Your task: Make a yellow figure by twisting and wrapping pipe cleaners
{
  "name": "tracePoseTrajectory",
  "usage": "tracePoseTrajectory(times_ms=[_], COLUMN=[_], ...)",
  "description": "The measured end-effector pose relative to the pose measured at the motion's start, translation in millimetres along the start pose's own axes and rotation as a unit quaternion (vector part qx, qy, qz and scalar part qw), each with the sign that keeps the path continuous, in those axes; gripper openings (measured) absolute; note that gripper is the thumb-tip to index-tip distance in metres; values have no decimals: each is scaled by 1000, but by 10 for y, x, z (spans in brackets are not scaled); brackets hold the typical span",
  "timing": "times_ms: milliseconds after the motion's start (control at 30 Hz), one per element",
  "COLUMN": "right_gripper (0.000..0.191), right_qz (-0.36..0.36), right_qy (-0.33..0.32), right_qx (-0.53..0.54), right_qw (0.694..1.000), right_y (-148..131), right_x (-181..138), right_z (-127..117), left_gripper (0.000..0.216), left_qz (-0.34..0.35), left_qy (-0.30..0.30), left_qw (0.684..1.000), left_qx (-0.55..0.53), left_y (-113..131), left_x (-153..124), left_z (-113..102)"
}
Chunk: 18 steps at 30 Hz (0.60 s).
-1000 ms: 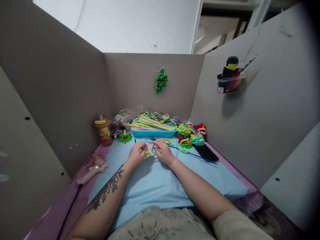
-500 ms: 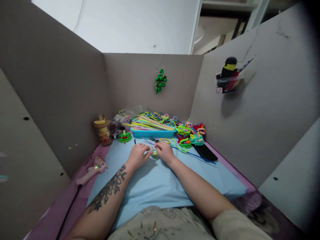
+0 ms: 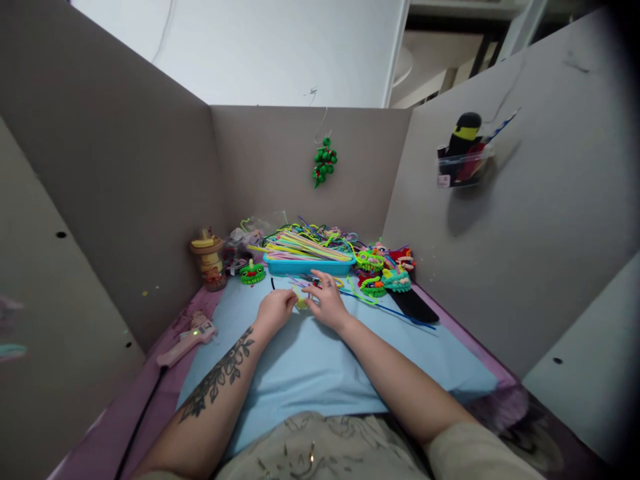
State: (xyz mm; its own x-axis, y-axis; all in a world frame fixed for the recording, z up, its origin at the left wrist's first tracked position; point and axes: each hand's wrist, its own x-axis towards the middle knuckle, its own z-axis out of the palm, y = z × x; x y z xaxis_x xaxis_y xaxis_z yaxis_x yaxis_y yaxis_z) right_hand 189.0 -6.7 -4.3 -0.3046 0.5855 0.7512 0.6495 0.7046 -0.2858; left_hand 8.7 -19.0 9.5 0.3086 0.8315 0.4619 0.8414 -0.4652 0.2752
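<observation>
My left hand (image 3: pixel 277 311) is closed in a pinch, its fingertips on a small pale yellow pipe cleaner piece (image 3: pixel 301 303) above the blue cloth. My right hand (image 3: pixel 329 305) faces it from the other side with fingers apart, the thumb close to the piece; whether it touches cannot be told. Just beyond the hands lie a purple pipe cleaner (image 3: pixel 299 282) and a tool with yellow handles (image 3: pixel 340 282), partly covered by the right hand. A long dark blue pipe cleaner (image 3: pixel 400 314) stretches off to the right.
Behind the hands stands a blue tray (image 3: pixel 310 267) heaped with pipe cleaners. Fuzzy green (image 3: pixel 252 272) and teal (image 3: pixel 397 280) figures flank it. A pink glue gun (image 3: pixel 185 343) and a cup (image 3: pixel 213 263) are at left, a black strip (image 3: pixel 414 307) at right. Grey panels (image 3: pixel 270 160) enclose the table.
My right hand has opened from a closed grip, its fingers now raised and spread. My left fingers have drawn together on the yellow piece, which has shifted slightly left.
</observation>
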Motion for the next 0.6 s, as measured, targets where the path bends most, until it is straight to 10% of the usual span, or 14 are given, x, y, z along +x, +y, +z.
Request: tracePoseTrajectory(times_ms=[600], right_gripper=[8], right_qz=[3], right_qy=[-28], right_qx=[46], right_qw=[999], right_y=[37], right_x=[40], right_z=[89], left_gripper=[14], left_qz=[-50], left_qy=[47], left_qw=[998], left_qx=[-13], left_y=[-80], left_x=[44], left_z=[-39])
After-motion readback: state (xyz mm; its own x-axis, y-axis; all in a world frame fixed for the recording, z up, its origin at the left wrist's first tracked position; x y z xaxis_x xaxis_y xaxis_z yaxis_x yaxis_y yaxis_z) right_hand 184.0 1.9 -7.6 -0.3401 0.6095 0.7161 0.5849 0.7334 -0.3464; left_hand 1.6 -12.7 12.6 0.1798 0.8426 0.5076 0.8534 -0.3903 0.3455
